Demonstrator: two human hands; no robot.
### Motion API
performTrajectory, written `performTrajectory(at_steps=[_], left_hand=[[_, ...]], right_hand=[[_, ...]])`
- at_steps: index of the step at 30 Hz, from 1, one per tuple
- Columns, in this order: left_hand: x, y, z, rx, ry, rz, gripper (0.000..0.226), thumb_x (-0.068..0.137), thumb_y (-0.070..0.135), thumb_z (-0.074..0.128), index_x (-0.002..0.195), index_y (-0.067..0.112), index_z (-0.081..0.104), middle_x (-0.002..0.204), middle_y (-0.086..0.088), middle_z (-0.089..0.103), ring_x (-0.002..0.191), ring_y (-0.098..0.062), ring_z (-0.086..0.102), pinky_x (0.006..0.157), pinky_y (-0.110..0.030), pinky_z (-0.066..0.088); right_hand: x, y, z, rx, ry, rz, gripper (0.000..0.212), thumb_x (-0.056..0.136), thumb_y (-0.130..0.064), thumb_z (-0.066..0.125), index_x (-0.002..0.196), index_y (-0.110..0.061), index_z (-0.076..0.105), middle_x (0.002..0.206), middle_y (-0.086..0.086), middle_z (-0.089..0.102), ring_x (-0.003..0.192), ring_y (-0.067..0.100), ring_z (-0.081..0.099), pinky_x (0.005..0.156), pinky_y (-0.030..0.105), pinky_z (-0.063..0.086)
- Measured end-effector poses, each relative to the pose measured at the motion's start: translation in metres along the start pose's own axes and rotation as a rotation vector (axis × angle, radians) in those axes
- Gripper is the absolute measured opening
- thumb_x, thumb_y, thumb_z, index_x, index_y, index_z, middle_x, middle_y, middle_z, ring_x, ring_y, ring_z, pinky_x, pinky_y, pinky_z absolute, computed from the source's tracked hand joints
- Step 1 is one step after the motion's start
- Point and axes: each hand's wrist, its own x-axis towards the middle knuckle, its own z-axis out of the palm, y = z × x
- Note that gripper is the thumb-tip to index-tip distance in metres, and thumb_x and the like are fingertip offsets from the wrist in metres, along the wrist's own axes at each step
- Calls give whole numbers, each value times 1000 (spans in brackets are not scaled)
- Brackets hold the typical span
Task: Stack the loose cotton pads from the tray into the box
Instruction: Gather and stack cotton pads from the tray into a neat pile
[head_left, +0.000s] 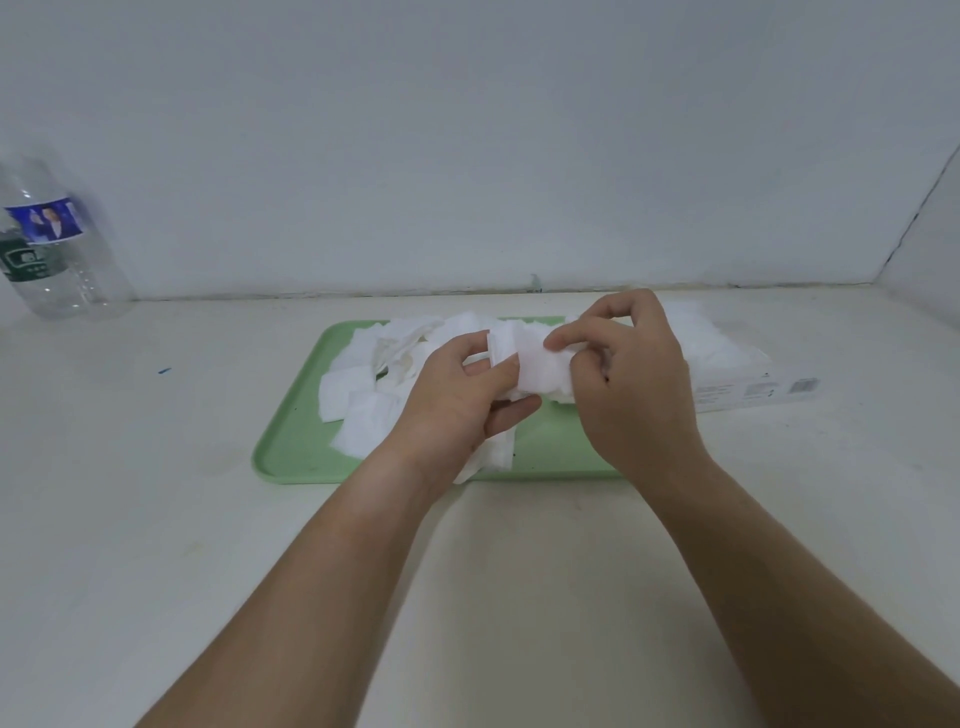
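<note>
A light green tray lies in the middle of the white table, with several loose white cotton pads scattered over its left and far parts. Above the tray, my left hand and my right hand together hold a small stack of cotton pads, fingers curled round its two ends. A few pads hang below my left hand. Just right of the tray lies the flat white box, with white pads inside it, partly hidden behind my right hand.
A clear plastic water bottle stands at the far left against the wall. The wall runs along the table's far edge, with a corner at the far right. A small blue speck lies left of the tray.
</note>
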Motion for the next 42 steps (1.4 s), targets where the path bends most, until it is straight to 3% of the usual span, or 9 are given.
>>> performTrajectory(at_steps=[8,13,17,21,25,29,33,37,42], left_hand=[[1,4,-2,-84,-35,-36,29,98,-2,56,126,2,63,114,-20,73,90,-22,74,82,-29,61],[0,7,-1,-205,-15,-84,30,101,4,46,125,-2,63,123,-22,70,94,-28,74,83,-35,62],[0,9,1,-204,7,-95,26,103,29,55,112,8,67,103,-12,77,88,-26,74,86,-41,62],[0,3,-2,-58,16,-39,26,96,14,67,119,2,66,102,-10,76,89,-21,74,79,-31,61],[1,4,-4,-80,102,-5,24,94,-1,64,118,2,65,97,-11,77,87,-22,76,73,-29,62],[3,8,-8,-138,153,25,20,94,-2,63,113,3,66,104,-13,76,90,-23,76,77,-32,64],[3,7,-10,-115,163,30,18,94,-3,62,107,6,68,95,-7,77,89,-20,77,77,-32,64],[2,5,-8,-73,140,53,20,93,-5,62,103,10,70,91,-4,78,89,-19,76,81,-34,63],[1,2,-4,-12,67,89,26,91,-5,65,116,4,68,93,-6,78,81,-16,74,71,-26,60]], right_hand=[[-1,-1,1,39,-23,-65,24,86,-15,56,95,-20,78,108,-7,49,78,9,55,63,22,44],[-1,2,3,28,-16,-95,19,88,-10,63,97,-16,78,109,-3,50,85,12,57,68,24,48],[-1,3,4,23,-10,-122,19,88,-9,62,97,-15,77,108,-3,50,85,7,55,68,13,43],[-3,4,6,16,-38,-145,23,89,-5,60,98,-17,77,107,-6,50,88,1,51,70,6,40],[-1,1,2,158,-42,-15,43,90,-2,56,125,-26,66,113,-3,57,96,5,55,86,16,45],[4,6,-6,339,0,293,68,93,-12,63,150,-35,35,108,-10,63,87,11,66,80,22,53],[9,14,-13,642,8,526,44,91,-8,68,131,-17,55,105,5,72,93,21,73,87,38,58],[10,4,-21,1022,-219,442,20,90,-2,66,111,-1,67,104,16,74,97,27,72,87,41,58],[5,0,-11,886,-418,264,19,83,-3,75,101,-3,71,102,19,75,94,29,72,85,38,59]])
